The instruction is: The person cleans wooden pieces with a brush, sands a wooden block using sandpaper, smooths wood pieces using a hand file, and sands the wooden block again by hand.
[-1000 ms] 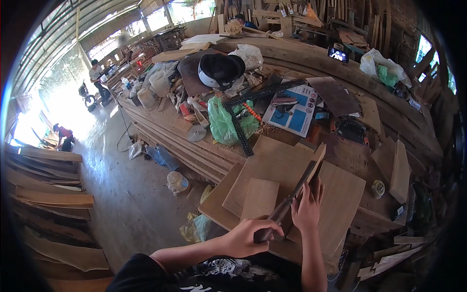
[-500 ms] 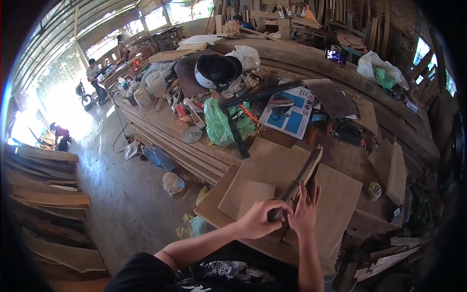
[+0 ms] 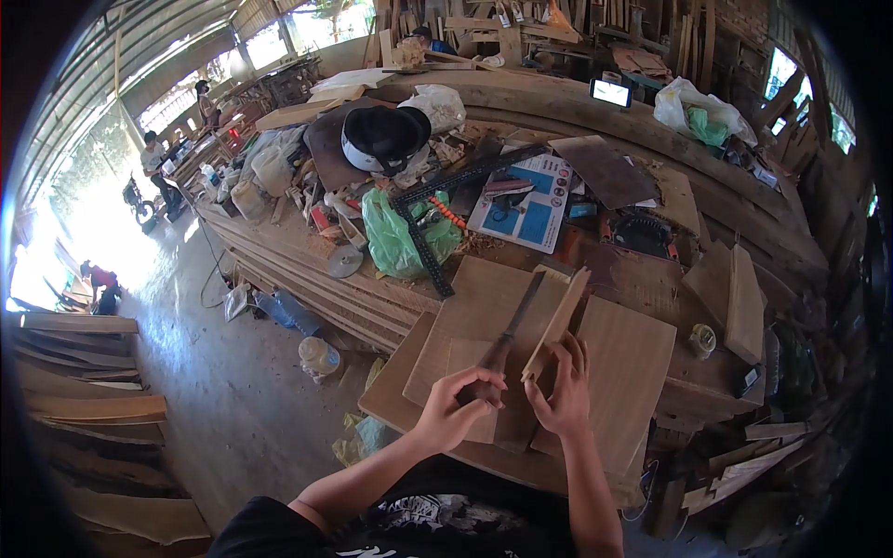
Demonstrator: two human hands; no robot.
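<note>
My left hand [image 3: 460, 406] is closed around the wooden handle of a long, dark-bladed file [image 3: 521, 312], its blade pointing away from me. Just to its right, my right hand [image 3: 564, 391] grips the near part of a narrow wooden strip [image 3: 561, 321] between thumb and fingers. File and strip lie nearly side by side, with a gap between them. Beneath both are flat wooden boards [image 3: 446, 321] on the bench. Another flat board [image 3: 628, 358] lies to the right of my right hand.
Beyond the boards sit a black metal square [image 3: 423, 246], a green plastic bag [image 3: 386, 232], a blue-and-white laptop-like panel [image 3: 549, 219] and a cap [image 3: 383, 139]. A lit phone [image 3: 610, 92] stands farther back. A tape roll [image 3: 702, 341] is at right. Several people work in the distance.
The file has come away from the strip and moved left with my left hand. My right hand now grips the strip, which shows its pale face. The whole view has shifted slightly.
</note>
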